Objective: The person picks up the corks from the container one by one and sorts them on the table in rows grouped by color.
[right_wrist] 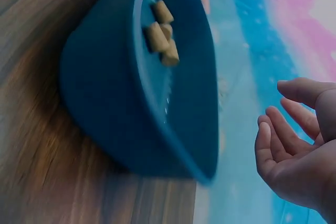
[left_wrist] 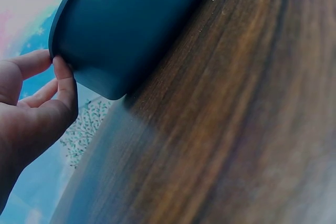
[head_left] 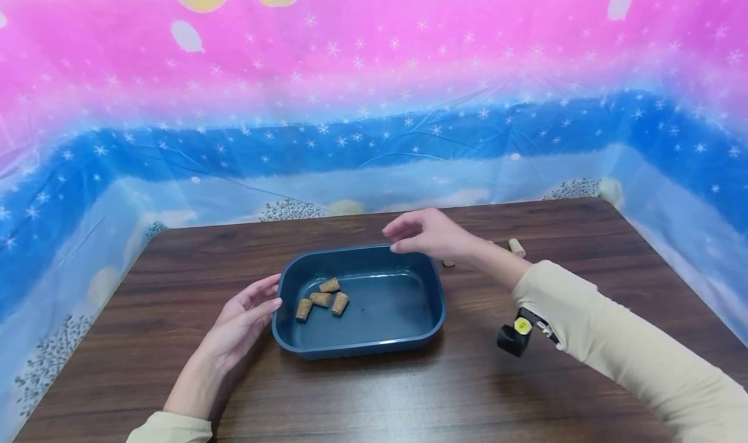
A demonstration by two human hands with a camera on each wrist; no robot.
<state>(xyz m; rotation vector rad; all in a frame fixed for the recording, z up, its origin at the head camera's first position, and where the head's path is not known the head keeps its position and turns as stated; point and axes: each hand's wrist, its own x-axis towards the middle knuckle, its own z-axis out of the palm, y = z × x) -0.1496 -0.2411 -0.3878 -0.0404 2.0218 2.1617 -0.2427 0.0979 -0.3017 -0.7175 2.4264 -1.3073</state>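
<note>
A dark blue rectangular plastic tub (head_left: 361, 350) stands on the table. Several wine corks (head_left: 321, 299) lie in a cluster at its left end; the right wrist view also shows these corks (right_wrist: 157, 37). My left hand (head_left: 241, 326) pinches the tub's left rim between thumb and fingers, as the left wrist view shows at close range. Over the far right part of the rim hovers my right hand (head_left: 431, 236), its fingers loosely bent with nothing between them. From the right wrist view, this hand (right_wrist: 296, 150) is beside the tub wall (right_wrist: 100, 82), apart from it.
Right of the tub, a cork (head_left: 517, 247) lies on the brown wooden table (head_left: 561, 235). Another cork (head_left: 448, 263) shows partly beneath the right forearm. A patterned pink and blue cloth (head_left: 374, 92) hangs behind the table and at its sides.
</note>
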